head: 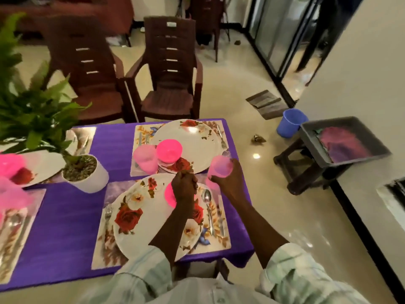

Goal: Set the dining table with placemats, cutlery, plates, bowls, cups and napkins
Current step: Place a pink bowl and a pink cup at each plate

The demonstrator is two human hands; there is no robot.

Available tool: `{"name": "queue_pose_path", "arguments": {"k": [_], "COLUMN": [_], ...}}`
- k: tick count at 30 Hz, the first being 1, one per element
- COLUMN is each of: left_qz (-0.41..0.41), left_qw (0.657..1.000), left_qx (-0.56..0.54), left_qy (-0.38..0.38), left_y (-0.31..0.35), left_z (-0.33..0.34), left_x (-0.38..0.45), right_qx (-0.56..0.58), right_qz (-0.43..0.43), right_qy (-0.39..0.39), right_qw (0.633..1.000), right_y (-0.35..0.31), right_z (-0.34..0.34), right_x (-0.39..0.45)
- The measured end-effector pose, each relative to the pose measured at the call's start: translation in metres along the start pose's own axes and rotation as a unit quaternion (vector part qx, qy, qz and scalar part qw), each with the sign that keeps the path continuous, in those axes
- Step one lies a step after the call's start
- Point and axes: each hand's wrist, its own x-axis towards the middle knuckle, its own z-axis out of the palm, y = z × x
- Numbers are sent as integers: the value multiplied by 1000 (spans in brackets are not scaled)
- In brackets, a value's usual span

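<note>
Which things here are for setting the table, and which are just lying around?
For the table: near plate, pink cup in the right hand, spoon, fork, placemat.

Lying about: blue bucket, potted plant, brown chair.

- Near floral plate (140,224) lies flat on its placemat (221,242), with a fork (107,212) left and a spoon (207,202) right.
- A pink bowl (169,195) sits on it.
- A pale pink cup (219,166) is held tilted at the worktop's right edge.
- Far plate (197,145) carries a pink bowl (169,150), with a cup (145,157) at its left.
</note>
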Motion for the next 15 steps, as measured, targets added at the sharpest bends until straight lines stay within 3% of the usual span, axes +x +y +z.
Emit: {"name": "queue_pose_path", "arguments": {"k": [7, 15], "left_qz": [80, 104], "left_qw": [983, 974], "left_qx": [130, 177], "left_qy": [99, 99], "left_y": [-23, -3], "left_z": [-8, -11], "left_x": [-9, -16], "right_qx": [-27, -87], "right_qz": [-31, -85], "right_qy": [-72, -100], "right_qw": [997, 988], "right_y": [5, -6], "right_z": [-2, 14], "right_x": [14, 26]}}
